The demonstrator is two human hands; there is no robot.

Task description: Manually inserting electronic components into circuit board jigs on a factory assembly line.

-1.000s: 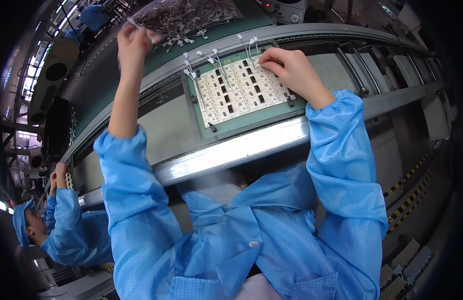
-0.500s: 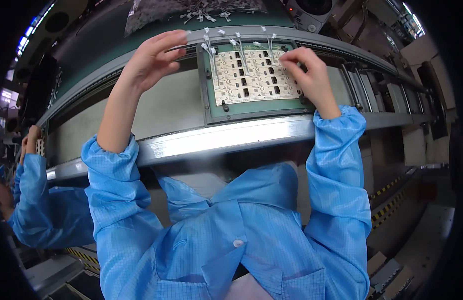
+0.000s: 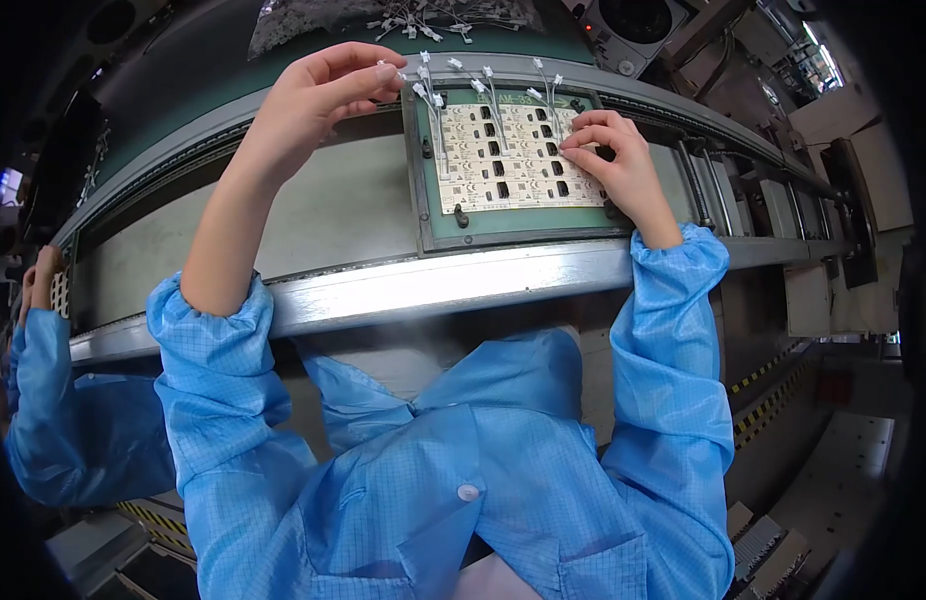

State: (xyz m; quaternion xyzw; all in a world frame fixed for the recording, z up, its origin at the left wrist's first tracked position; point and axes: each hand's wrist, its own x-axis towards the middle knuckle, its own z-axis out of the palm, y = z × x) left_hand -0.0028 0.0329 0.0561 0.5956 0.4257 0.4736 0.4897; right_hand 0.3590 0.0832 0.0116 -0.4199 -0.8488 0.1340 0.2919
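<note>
A panel of cream circuit boards (image 3: 473,170) with several black components lies in a green-and-dark carrier frame (image 3: 483,240). White wire leads with small connectors (image 3: 488,75) stand up from it and reach past its far edge. My left hand (image 3: 328,90) is at the panel's far left corner, thumb and forefinger closed on a small white connector lead (image 3: 384,64). My right hand (image 3: 618,165) is over the panel's right side, thumb and forefinger pinched close to its surface; what they hold, if anything, is hidden.
The carrier rests between conveyor rails; the near metal rail (image 3: 433,279) runs in front of me. Beyond the far rail, loose white leads (image 3: 453,18) lie by a clear plastic bag (image 3: 313,30). At the left, a co-worker's blue sleeve (image 3: 48,370) reaches to the line.
My left hand's fingers have closed together and moved slightly right toward the connectors. My right hand has lowered a little along the panel's right side. The view has shifted slightly.
</note>
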